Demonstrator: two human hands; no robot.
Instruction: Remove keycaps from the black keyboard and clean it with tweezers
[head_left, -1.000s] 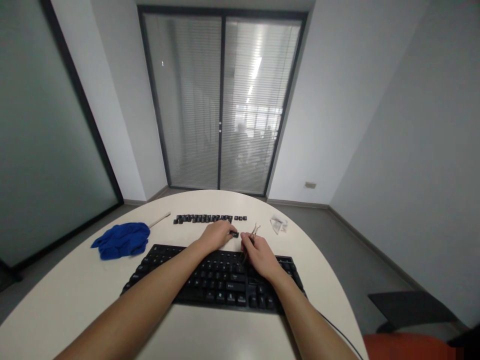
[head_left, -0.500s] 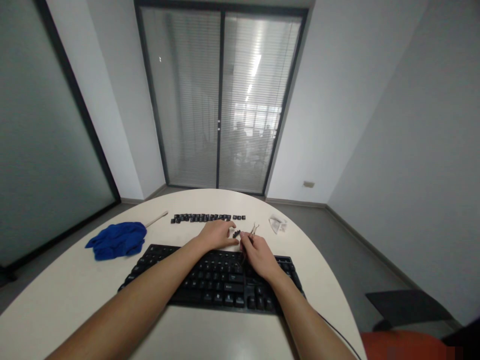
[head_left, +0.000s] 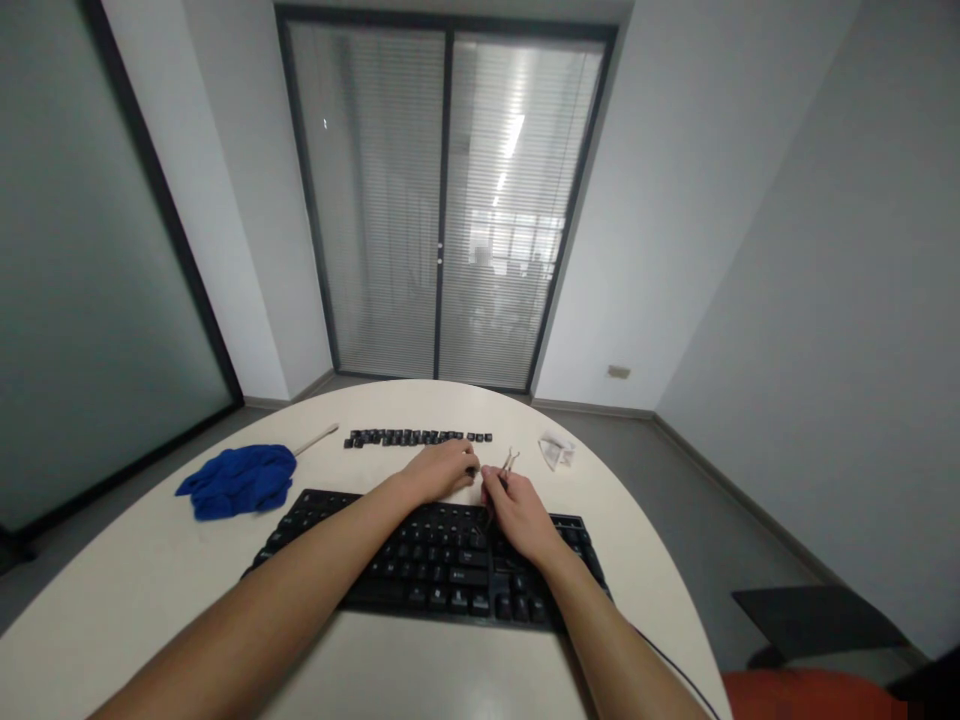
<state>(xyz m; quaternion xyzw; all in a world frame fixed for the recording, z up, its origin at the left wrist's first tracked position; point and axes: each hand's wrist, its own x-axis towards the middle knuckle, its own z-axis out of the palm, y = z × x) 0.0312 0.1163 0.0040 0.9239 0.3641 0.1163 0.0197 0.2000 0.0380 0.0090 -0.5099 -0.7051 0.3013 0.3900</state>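
A black keyboard lies on the table beneath my forearms. Just past its back edge, my left hand has its fingertips closed around a small black keycap, mostly covered by the fingers. Close by on the right, my right hand grips a thin wire keycap puller, whose wire ends stick out beyond the fingers. The two hands are a small gap apart. Behind my left hand, loose black keycaps lie in rows on the tabletop.
A crumpled blue cloth lies on the left, with a pale-handled brush or stick beside it. Toward the back right is a small clear plastic bag. The keyboard's cable runs off the right side of the round white table.
My left hand's fingers have closed over the small black piece that lay exposed between the hands. My right hand has stayed almost in place with the puller.
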